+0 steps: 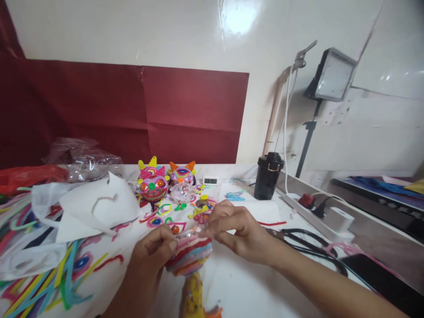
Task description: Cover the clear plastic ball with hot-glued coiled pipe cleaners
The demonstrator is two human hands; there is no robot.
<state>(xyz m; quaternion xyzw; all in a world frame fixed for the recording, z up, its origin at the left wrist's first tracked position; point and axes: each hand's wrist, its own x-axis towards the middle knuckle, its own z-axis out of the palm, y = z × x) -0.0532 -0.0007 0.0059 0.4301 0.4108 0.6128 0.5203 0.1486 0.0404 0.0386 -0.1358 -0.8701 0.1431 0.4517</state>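
A round ball (190,256), wound in striped fuzzy pipe cleaners of red, blue, pink and orange, is held above the white table (238,282). Its upper part looks shiny and transparent. My left hand (150,254) grips the ball's left edge between thumb and fingers. With fingertips pinched together, my right hand (236,229) touches the ball's upper right; whatever lies between those fingertips is hidden. Directly below the ball is a yellow object (192,293) with dark marks, partly cut off by the frame.
Finished-looking cat-like heads (153,187) stand at the back among pipe-cleaner pieces. Loose pipe cleaners (49,278) and white paper (99,207) cover the left. On the right lie black-handled scissors (304,240), a phone (380,278) and a power strip (304,212); a black cup (267,179) stands behind.
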